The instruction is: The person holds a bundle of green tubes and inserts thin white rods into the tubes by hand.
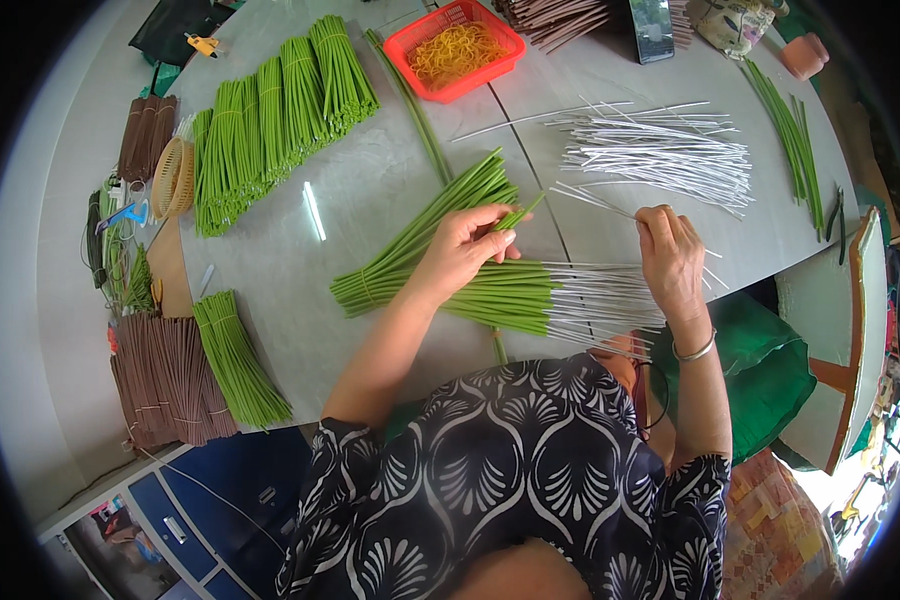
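Note:
My left hand [470, 248] is closed round green stems [520, 214], whose ends poke out past the thumb and forefinger. Farther right, my right hand [670, 258] pinches a thin white wire [602, 200] that slants up to the left from its fingertips. Under my left forearm lies a bundle of green stems [505, 297], with white wires [605, 300] sticking out of its right end. Another spread of green stems [460, 200] fans out behind my left hand. Beyond my right hand sits a loose pile of white wires [660, 150].
Tied green bundles [280, 110] stand at the back left; a red basket [455, 90] of yellow rubber bands is at the back. Brown bundles [170, 375] and a green bundle [240, 360] lie at the left edge. Pliers [837, 225] and loose green stems [785, 145] are far right.

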The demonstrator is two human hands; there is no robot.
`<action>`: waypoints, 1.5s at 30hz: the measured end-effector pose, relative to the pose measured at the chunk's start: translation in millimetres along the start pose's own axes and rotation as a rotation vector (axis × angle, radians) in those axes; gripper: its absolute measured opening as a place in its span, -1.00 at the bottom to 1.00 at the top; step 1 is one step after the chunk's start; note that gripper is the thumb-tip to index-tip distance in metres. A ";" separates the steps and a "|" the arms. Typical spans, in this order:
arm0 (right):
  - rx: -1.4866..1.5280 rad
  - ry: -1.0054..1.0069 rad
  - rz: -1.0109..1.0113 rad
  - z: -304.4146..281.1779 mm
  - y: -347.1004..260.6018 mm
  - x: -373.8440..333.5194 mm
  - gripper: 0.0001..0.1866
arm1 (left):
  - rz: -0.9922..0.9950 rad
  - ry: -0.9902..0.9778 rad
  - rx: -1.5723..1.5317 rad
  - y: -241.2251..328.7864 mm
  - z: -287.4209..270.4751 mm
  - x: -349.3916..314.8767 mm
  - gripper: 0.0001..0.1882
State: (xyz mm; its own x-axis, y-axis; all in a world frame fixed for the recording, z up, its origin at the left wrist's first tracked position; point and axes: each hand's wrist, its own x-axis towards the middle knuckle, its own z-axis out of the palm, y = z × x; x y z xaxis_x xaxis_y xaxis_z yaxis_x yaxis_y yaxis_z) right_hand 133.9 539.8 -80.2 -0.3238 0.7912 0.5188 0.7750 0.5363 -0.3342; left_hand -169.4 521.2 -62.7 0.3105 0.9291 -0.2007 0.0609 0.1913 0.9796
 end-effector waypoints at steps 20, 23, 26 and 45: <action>-0.065 -0.044 -0.138 -25.4 6.2 2.2 -0.77 | -0.019 -0.029 0.069 -4.2 1.8 4.3 -0.70; -0.105 -0.038 -0.224 -34.9 9.7 6.7 -0.75 | -0.011 0.007 0.053 -6.0 3.5 4.3 -0.73; -0.123 -0.066 -0.252 -42.6 10.9 8.3 -0.75 | -0.036 -0.050 0.080 -10.1 0.8 5.8 -0.75; 0.101 -0.223 -0.235 -37.4 -12.6 -14.3 -0.84 | -0.089 -0.083 0.117 -16.5 14.4 1.2 -0.81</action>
State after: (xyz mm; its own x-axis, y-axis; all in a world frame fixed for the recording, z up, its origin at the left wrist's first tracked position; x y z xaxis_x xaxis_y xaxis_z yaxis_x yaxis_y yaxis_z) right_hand 149.1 510.7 -54.0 -0.6070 0.6810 0.4096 0.6106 0.7296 -0.3081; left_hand -156.4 514.6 -79.1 0.3758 0.8800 -0.2906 0.2006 0.2290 0.9525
